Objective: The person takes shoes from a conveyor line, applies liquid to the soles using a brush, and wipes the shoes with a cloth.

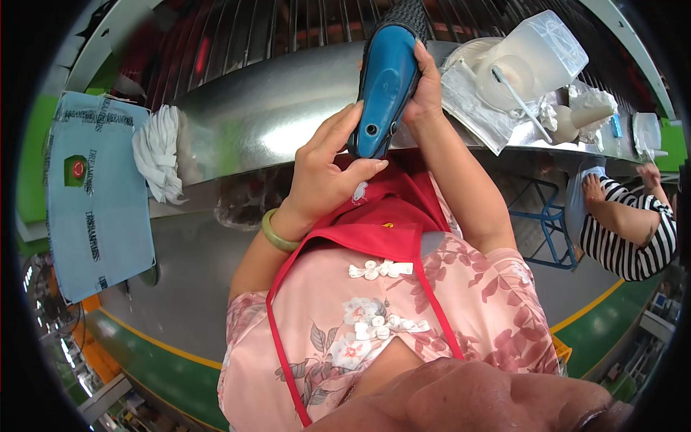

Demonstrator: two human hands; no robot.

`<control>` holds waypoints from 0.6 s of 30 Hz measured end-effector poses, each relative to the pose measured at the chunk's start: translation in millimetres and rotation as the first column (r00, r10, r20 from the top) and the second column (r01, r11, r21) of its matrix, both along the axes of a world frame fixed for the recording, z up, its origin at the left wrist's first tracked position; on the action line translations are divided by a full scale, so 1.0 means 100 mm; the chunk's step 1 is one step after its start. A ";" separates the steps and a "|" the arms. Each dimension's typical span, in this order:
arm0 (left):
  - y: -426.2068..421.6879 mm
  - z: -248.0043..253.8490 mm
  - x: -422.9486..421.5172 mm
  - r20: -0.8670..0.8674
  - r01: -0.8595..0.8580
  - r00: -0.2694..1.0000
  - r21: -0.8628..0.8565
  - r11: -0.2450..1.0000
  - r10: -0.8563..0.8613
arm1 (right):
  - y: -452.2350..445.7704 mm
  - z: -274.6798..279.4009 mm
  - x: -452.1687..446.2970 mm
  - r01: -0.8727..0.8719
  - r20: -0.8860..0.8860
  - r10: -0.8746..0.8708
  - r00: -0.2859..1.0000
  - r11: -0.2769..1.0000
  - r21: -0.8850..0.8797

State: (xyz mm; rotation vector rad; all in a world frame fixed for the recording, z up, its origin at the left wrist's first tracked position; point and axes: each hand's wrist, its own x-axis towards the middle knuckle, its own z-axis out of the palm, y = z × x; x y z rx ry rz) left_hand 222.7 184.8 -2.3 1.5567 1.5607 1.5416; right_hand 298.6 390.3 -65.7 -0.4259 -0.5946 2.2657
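Note:
Held up before me, above the metal ledge's front edge, is a blue shoe last (389, 90) with a black, textured shoe part (409, 16) around its sides and far end. A metal-ringed hole shows near the last's close end. My left hand (320, 169), with a green bangle at its wrist, has its fingers against the left side and its thumb by the near end. My right hand (423, 93) grips the right side, thumb along the edge; its other fingers are mostly hidden behind.
A metal ledge (281, 108) runs in front, with dark rollers (288, 21) beyond. White cloth strips (158, 155) lie left, beside a blue-covered panel (101, 209) with a red button. To the right are a translucent container (547, 54), a white-handled brush (522, 101), a blue stool (548, 223) and a co-worker's striped sleeve (622, 248).

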 end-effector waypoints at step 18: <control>1.21 -0.61 0.08 0.690 0.688 0.605 -0.200 0.698 -0.398 | -0.62 0.71 0.92 -0.088 0.495 -0.779 0.385 0.503 0.860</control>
